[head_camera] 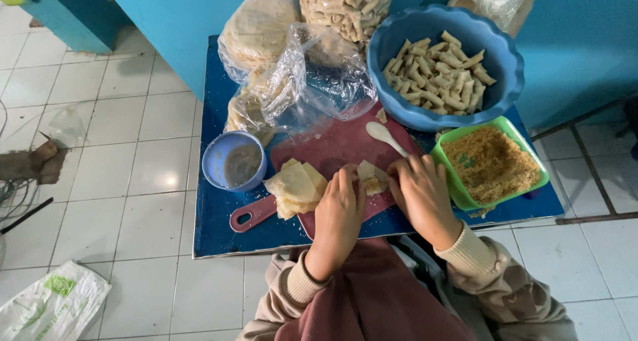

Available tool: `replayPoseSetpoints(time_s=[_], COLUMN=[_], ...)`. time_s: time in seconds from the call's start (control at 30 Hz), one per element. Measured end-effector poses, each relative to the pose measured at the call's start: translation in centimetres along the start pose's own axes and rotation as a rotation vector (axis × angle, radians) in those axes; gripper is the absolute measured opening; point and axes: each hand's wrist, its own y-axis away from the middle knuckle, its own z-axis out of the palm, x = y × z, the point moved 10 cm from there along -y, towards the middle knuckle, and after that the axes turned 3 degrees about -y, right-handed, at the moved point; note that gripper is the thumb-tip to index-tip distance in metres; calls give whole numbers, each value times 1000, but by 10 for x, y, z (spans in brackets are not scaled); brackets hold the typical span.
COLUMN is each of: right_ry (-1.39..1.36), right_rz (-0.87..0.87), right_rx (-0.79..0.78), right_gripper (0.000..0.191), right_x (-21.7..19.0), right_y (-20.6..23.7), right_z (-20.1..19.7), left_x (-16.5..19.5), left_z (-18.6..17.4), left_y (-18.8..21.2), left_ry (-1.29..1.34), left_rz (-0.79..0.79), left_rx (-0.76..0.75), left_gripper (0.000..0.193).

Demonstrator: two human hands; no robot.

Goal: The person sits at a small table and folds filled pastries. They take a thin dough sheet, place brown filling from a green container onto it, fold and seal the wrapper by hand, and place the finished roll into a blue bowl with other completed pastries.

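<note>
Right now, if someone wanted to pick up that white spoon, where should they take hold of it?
Probably by the white spoon's oval bowl end, coming from above and the far side. It lies flat on the red cutting board; its handle runs down toward the right hand, which blocks that end.

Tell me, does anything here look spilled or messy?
Slightly. A few brown crumbs lie on the blue table just outside the green container, near the right hand. Both hands are on a wrapper; otherwise nothing stands out.

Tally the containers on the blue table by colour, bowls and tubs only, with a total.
Blue: 2, the large scalloped bowl of rolled pastries and the small cup of paste
Green: 1, the tub of breadcrumbs
Total: 3
</note>
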Motion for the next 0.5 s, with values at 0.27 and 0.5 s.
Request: replayPoseSetpoints(time_s=[0.27, 0.5], right_ry=[-185, -506], right_rz=[-6, 85], right_rx=[-39, -113], right_gripper=[16, 17], right_x=[1, 2], right_y=[-12, -17], right_z=[6, 12], left_x=[0, 5], left_z=[9, 8], left_y=[-1, -2], left_ry=[-42, -118], left_rz=[96, 145], left_rx=[-27, 9], left_gripper=[16, 21])
